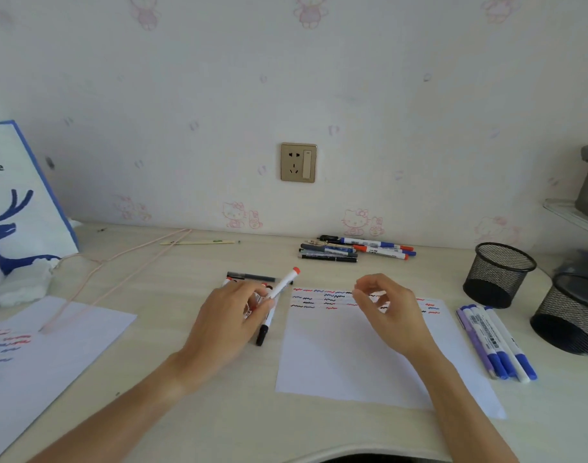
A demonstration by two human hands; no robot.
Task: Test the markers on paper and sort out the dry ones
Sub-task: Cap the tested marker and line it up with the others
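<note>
- The left hand [234,315] lies palm down over the desk's middle, forearm reaching in from the near-left edge, fingers curled round a red-capped marker [283,284] whose cap tilts up and away toward the far edge.
- The right hand [391,312] hovers just right of it, forearm coming from the near-right edge, wrist slightly bent.
- Its fingers [363,295] are loosely curled, thumb and forefinger near each other, holding nothing.
</note>
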